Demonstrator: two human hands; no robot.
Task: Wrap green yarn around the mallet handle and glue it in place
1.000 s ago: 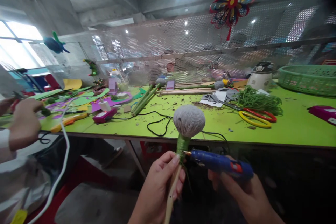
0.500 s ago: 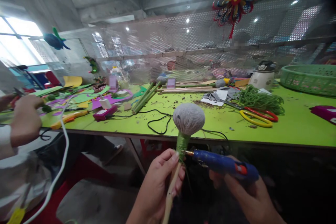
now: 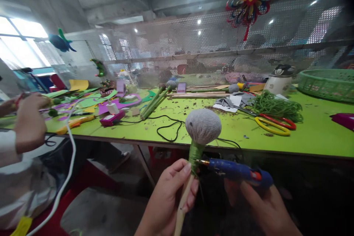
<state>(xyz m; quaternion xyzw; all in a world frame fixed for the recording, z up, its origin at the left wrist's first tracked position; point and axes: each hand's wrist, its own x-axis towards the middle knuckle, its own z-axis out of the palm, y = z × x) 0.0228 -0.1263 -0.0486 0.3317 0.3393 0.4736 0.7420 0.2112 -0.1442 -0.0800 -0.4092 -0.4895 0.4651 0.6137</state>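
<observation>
My left hand is closed around a wooden stick, just below a band of green cord wound about its upper part. A round head covered in grey ribbed cloth tops the stick, which leans slightly to the right. My right hand grips a blue glue gun with a red-orange patch on its side. The gun's brass nozzle points left and is at the lower part of the green winding. Whether it touches the cord I cannot tell.
The green table carries scissors, tangled green cord, grey cloth scraps, a purple box, sticks and a green basket. At left, a co-worker's hand works near green pieces. A white cable hangs there.
The whole view has shifted slightly, moving most things a little to the right. The stick is still in my left hand, and the nozzle stays at the green winding.
</observation>
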